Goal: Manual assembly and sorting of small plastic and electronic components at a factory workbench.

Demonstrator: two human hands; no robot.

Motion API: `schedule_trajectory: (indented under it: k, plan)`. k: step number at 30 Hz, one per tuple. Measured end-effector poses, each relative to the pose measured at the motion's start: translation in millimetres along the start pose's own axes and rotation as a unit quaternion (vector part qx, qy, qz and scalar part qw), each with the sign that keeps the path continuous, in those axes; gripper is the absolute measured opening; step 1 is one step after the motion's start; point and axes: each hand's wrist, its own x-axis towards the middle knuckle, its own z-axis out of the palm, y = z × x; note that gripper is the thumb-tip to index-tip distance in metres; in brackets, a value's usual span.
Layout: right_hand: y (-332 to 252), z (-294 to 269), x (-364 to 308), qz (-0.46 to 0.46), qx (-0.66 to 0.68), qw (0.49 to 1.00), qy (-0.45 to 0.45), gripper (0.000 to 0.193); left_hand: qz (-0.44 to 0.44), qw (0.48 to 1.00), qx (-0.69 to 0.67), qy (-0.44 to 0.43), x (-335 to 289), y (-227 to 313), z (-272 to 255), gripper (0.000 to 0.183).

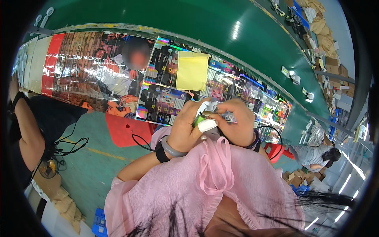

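In front of my chest my left hand (186,121) is closed round a small white-and-grey plastic part (203,107) with a green piece (198,119) at its lower side. White tape or a white finger cover (207,125) wraps my left thumb. My right hand (239,117) meets it from the right, its thumb and forefinger pinched at the part's edge. Whether those fingertips hold a separate small piece is hidden. Both hands are raised near the table's front edge, with dark bands and black cords at the wrists.
A yellow sheet or pouch (192,71) lies on the table, which is covered with colourful printed packaging sheets (166,103). Below the table stands a red stool (128,132). A co-worker's arm (29,122) is at the left; another person (316,155) is far right. A green conveyor belt (158,15) runs behind.
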Motion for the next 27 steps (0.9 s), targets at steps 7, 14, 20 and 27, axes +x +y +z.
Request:
schedule_trajectory:
  k: [7,14,20,27]
  plan:
    - [14.4,-10.3,5.8,0.221,0.427,0.857,-0.185,0.06,0.01,0.995,-0.089,-0.051,1.7,-8.6,-3.1,0.039]
    - [-0.2,-14.9,8.9,0.127,0.171,0.945,-0.247,0.074,-0.089,0.981,-0.158,-0.069,2.0,-0.3,-14.1,0.03]
    - [-2.8,-13.2,1.8,0.142,0.151,0.947,-0.245,0.071,-0.096,0.985,-0.113,-0.089,-4.3,-3.7,-11.6,0.034]
    - [4.8,-18.5,3.3,0.071,0.193,0.949,-0.239,0.065,-0.137,0.951,-0.263,-0.091,-6.9,-12.9,-11.2,0.032]
